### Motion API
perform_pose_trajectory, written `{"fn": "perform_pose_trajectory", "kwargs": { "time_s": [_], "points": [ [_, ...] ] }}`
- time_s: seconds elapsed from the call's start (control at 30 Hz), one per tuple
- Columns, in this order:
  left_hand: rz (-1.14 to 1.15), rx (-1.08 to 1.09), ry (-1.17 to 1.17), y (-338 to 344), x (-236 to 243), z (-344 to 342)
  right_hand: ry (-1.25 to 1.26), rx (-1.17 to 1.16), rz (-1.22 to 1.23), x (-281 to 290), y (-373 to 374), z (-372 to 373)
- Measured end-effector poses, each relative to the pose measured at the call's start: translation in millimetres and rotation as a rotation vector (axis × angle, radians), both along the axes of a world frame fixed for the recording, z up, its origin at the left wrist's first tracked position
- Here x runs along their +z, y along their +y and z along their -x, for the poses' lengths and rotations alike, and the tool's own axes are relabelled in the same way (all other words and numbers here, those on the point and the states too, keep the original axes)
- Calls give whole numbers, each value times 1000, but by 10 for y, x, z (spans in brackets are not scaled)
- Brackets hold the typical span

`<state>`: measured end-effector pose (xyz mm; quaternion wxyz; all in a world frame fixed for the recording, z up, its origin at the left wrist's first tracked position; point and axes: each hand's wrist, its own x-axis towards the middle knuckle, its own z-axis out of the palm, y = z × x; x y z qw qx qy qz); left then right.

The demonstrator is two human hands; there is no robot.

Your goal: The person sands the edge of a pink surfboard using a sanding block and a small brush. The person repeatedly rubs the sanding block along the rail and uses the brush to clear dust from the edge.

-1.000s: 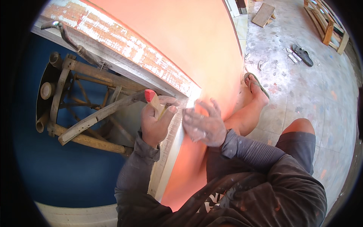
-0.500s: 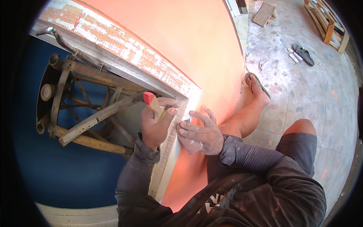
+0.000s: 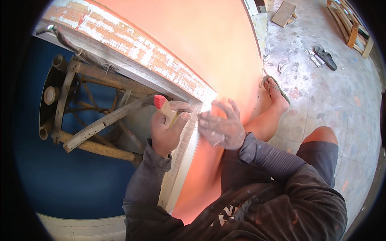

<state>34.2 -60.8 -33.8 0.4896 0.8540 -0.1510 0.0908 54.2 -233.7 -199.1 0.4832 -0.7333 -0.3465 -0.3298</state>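
My left hand (image 3: 167, 130) is closed around a paintbrush (image 3: 161, 103) with a pale wooden handle and a red tip; its working end is hidden. This hand rests over the window ledge (image 3: 181, 160), by the corner of the frame. Just to its right, my right hand (image 3: 223, 126) is smeared by motion at the ledge's white outer edge, fingers stretched over the corner. Under its palm and fingers is a sheet of sandpaper (image 3: 204, 137), mostly covered and blurred now. Pale dust coats the fingers.
A bamboo and wood frame (image 3: 102, 150) stands beyond the opening, left. A metal window handle (image 3: 60, 38) juts from the frame. An orange wall (image 3: 201, 40) runs below the ledge. On the tiled floor lie a black sandal (image 3: 325, 58), a board (image 3: 283, 14) and wooden framework (image 3: 352, 32).
My right hand has moved slightly right and up along the ledge edge, with the sandpaper under it. My left hand and the paintbrush stay almost in place. The view has shifted slightly.
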Motion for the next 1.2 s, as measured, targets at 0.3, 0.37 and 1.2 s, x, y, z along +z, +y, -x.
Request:
{"fn": "perform_pose_trajectory", "kwargs": {
  "time_s": [0.3,0.37,1.2],
  "points": [
    [24,-1,1,42,-3,20,63,160,33,69,120,316],
    [32,-7,9,-4,-3,-3,16,99,-2,23,48,146],
    [-25,-75,-18,76,-16,-13,59,126,8,88,67,255]
  ]
}}
